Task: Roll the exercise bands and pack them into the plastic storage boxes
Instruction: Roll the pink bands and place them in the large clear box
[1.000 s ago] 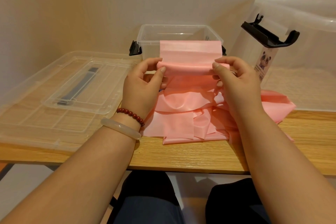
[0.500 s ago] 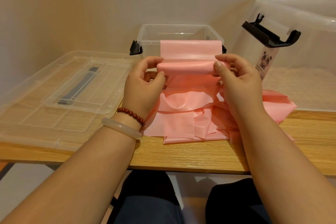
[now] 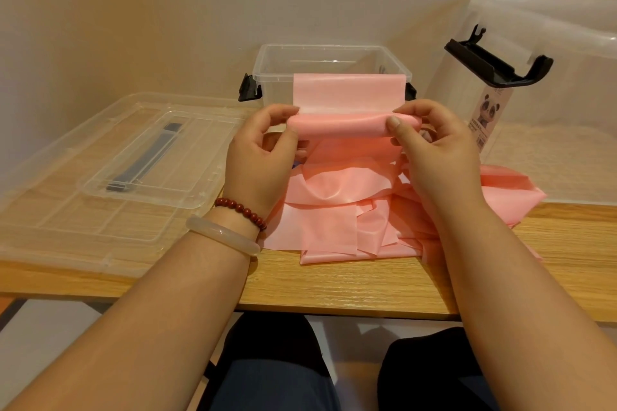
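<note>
A pink exercise band (image 3: 337,125) is held up above the wooden table, part of it turned into a short roll with a flat end standing up behind. My left hand (image 3: 263,150) pinches the roll's left end and my right hand (image 3: 434,147) pinches its right end. The band's loose length lies crumpled on the table (image 3: 334,287) beneath my hands, in a heap (image 3: 334,210). A small clear storage box (image 3: 277,70) with black latches stands open just behind the roll.
Two clear lids (image 3: 110,177) lie stacked at the left, the top one with a grey handle. A large clear box (image 3: 551,103) with a black latch and a panda label lies on its side at the right. The wall is close behind.
The folded top of the band has been turned over into a thicker roll between my fingertips. Both hands stay in place at its ends.
</note>
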